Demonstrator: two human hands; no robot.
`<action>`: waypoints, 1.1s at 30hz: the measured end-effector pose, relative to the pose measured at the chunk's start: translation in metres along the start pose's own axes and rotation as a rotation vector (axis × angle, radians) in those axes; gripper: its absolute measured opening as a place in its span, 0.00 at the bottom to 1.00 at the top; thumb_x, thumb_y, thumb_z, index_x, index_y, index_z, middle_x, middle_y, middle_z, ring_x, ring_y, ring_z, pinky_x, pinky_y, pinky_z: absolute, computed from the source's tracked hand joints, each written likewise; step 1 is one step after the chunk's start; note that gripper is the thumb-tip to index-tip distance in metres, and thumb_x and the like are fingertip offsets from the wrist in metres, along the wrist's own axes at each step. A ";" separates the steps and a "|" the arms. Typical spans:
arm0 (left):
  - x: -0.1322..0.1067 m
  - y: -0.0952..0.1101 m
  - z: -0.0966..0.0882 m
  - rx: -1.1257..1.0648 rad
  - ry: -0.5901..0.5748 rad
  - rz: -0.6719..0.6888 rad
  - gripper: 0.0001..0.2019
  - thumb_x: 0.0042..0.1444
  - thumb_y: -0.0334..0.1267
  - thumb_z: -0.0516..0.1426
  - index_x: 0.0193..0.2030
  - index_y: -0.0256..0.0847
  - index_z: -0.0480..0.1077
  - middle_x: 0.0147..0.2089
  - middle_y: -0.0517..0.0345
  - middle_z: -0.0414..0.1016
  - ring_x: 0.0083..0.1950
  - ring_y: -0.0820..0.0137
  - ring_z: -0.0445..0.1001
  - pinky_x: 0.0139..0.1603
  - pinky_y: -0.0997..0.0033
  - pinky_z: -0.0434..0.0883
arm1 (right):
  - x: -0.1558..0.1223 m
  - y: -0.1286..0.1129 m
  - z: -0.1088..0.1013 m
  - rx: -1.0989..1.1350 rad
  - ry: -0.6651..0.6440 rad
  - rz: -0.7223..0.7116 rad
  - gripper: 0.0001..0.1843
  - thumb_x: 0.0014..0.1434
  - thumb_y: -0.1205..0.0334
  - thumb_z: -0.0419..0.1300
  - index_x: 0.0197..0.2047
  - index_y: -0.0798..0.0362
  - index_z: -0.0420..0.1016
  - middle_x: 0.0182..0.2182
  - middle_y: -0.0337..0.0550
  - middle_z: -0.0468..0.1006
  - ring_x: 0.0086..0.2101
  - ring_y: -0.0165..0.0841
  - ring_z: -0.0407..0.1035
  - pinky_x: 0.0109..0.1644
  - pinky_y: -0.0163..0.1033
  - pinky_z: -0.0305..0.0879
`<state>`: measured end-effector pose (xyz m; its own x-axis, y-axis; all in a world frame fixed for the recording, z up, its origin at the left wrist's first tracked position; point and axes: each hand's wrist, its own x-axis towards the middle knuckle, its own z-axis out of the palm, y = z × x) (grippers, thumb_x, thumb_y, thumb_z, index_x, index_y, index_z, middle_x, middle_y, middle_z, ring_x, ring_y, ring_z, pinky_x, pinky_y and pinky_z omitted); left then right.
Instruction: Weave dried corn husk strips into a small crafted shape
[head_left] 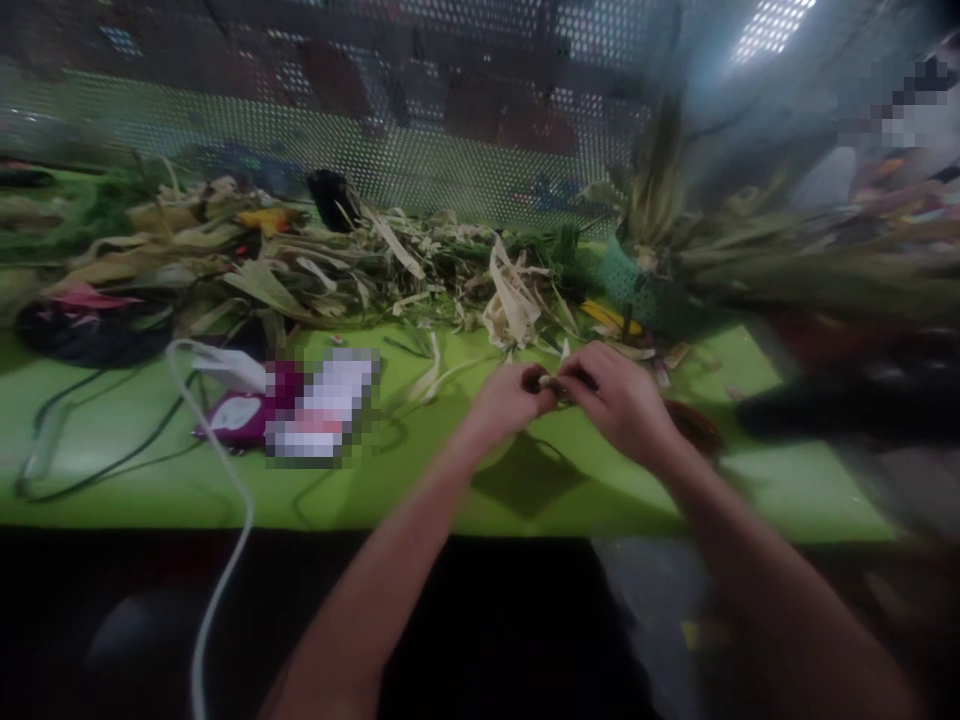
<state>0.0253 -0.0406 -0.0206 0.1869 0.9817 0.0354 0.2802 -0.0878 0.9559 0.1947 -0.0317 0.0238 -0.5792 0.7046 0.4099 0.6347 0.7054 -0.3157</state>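
My left hand [506, 402] and my right hand [621, 398] meet above the green table [420, 490], fingertips almost touching. Both are closed in a pinch on a small pale piece of corn husk [550, 382], mostly hidden by the fingers. A pale tip sticks up by my right fingers. Just beyond the hands lies a bunch of cream dried corn husks [516, 308]. To the left of them, thin pale husk strips [435, 372] rest on the table.
A heap of dried husks and leaves [285, 285] runs along the back, before a perforated screen [480, 150]. At left are a phone [326, 405], a purple case [240, 415] and a white cable [232, 480]. A green basket [630, 275] with leaves stands at right.
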 end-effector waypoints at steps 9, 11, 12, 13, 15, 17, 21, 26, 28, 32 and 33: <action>-0.004 -0.002 -0.001 0.049 -0.042 -0.005 0.10 0.49 0.42 0.56 0.27 0.38 0.65 0.24 0.63 0.63 0.27 0.76 0.58 0.27 0.73 0.52 | 0.006 0.004 -0.008 0.031 -0.143 -0.044 0.07 0.65 0.64 0.55 0.34 0.52 0.71 0.32 0.44 0.73 0.33 0.34 0.66 0.36 0.38 0.57; -0.005 -0.002 -0.001 0.107 -0.034 0.012 0.09 0.50 0.41 0.55 0.27 0.37 0.66 0.24 0.63 0.64 0.27 0.76 0.59 0.27 0.72 0.51 | 0.008 0.004 -0.009 0.039 -0.169 -0.044 0.06 0.64 0.64 0.56 0.34 0.52 0.71 0.32 0.44 0.73 0.33 0.34 0.66 0.37 0.38 0.57; -0.005 -0.002 -0.001 0.138 -0.026 0.018 0.08 0.50 0.41 0.55 0.27 0.37 0.66 0.24 0.63 0.64 0.27 0.76 0.59 0.27 0.72 0.51 | 0.008 0.005 -0.009 0.049 -0.174 -0.038 0.06 0.64 0.64 0.56 0.34 0.52 0.71 0.32 0.43 0.73 0.33 0.34 0.67 0.37 0.38 0.57; -0.005 0.000 -0.001 0.166 -0.020 0.020 0.08 0.50 0.40 0.55 0.27 0.37 0.66 0.24 0.63 0.64 0.27 0.76 0.59 0.27 0.72 0.51 | 0.009 0.005 -0.007 0.061 -0.173 -0.028 0.06 0.64 0.64 0.56 0.34 0.52 0.71 0.32 0.43 0.74 0.33 0.34 0.67 0.37 0.38 0.58; -0.006 0.003 -0.002 0.207 -0.012 0.002 0.07 0.49 0.39 0.55 0.27 0.38 0.66 0.23 0.63 0.64 0.26 0.76 0.58 0.28 0.71 0.51 | 0.009 0.006 -0.004 0.088 -0.150 -0.001 0.06 0.63 0.63 0.57 0.34 0.52 0.72 0.31 0.43 0.74 0.33 0.34 0.67 0.36 0.38 0.58; -0.005 0.005 -0.003 0.218 -0.001 -0.034 0.06 0.48 0.39 0.56 0.26 0.38 0.65 0.22 0.63 0.63 0.25 0.76 0.57 0.28 0.71 0.51 | 0.008 0.008 0.001 0.121 -0.103 0.042 0.06 0.63 0.62 0.58 0.34 0.52 0.72 0.31 0.42 0.74 0.33 0.34 0.67 0.36 0.38 0.58; -0.004 0.007 -0.003 0.125 0.034 -0.055 0.09 0.48 0.39 0.55 0.23 0.39 0.61 0.21 0.64 0.59 0.26 0.76 0.56 0.27 0.71 0.51 | 0.005 0.010 0.010 0.201 -0.010 0.124 0.06 0.62 0.60 0.59 0.35 0.52 0.72 0.31 0.42 0.74 0.32 0.33 0.67 0.35 0.37 0.59; -0.004 0.008 -0.004 0.025 0.036 -0.055 0.09 0.48 0.39 0.55 0.23 0.39 0.60 0.22 0.64 0.58 0.25 0.77 0.56 0.26 0.72 0.51 | 0.003 0.011 0.010 0.232 0.009 0.144 0.06 0.62 0.60 0.59 0.35 0.52 0.72 0.30 0.41 0.74 0.31 0.33 0.67 0.35 0.37 0.60; -0.004 0.007 -0.004 0.061 0.038 -0.047 0.09 0.48 0.39 0.55 0.23 0.39 0.60 0.22 0.64 0.59 0.25 0.77 0.56 0.26 0.72 0.50 | 0.004 0.010 0.007 0.220 -0.013 0.126 0.06 0.62 0.60 0.59 0.35 0.52 0.72 0.30 0.42 0.75 0.32 0.33 0.68 0.35 0.37 0.60; -0.003 0.005 -0.004 0.152 0.021 -0.052 0.09 0.47 0.39 0.55 0.22 0.39 0.60 0.21 0.64 0.59 0.25 0.76 0.56 0.26 0.71 0.50 | 0.006 0.008 0.001 0.173 -0.094 0.054 0.07 0.63 0.60 0.58 0.34 0.52 0.73 0.31 0.43 0.75 0.33 0.34 0.68 0.37 0.38 0.60; -0.003 0.004 -0.004 0.167 0.016 -0.056 0.09 0.47 0.39 0.55 0.22 0.39 0.61 0.21 0.63 0.59 0.25 0.76 0.56 0.26 0.71 0.50 | 0.007 0.008 0.001 0.170 -0.113 0.043 0.07 0.63 0.60 0.57 0.34 0.52 0.73 0.31 0.43 0.75 0.34 0.34 0.68 0.37 0.38 0.60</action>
<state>0.0226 -0.0430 -0.0155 0.1523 0.9883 -0.0104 0.4424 -0.0588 0.8949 0.1952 -0.0216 0.0233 -0.6132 0.7320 0.2971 0.5705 0.6704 -0.4744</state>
